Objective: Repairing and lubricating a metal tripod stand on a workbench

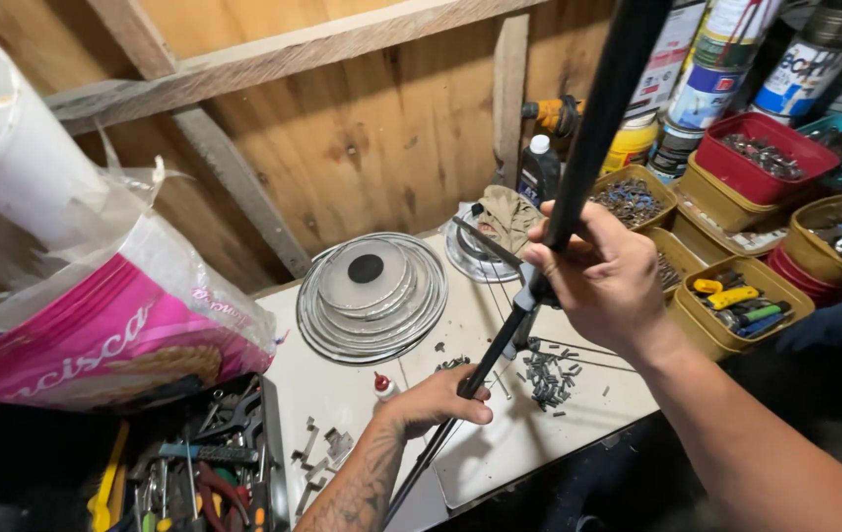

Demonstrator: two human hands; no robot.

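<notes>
Black pole (593, 128) runs slantwise from the top of the view down past the near edge of the white worktop (524, 443), held in the air above it by both hands. The right hand (603, 281) is wrapped in a closed fist around the pole where a joint with thin metal rods (485, 241) branches off; its forearm comes in from the lower right. The left hand (436, 399) grips the thinner lower section with fingers curled shut, the tattooed forearm rising from the near edge. Beneath the pole, a heap of small grey metal pieces (544, 374) lies on the worktop, and a stack of round metal lids (371, 296) sits towards the far edge by the wooden wall. Yellow and red tubs of hardware (741, 305) crowd the right side; a tool tray (194, 468) sits at the near left corner. The pole is smooth, matt black, thicker above the joint.
</notes>
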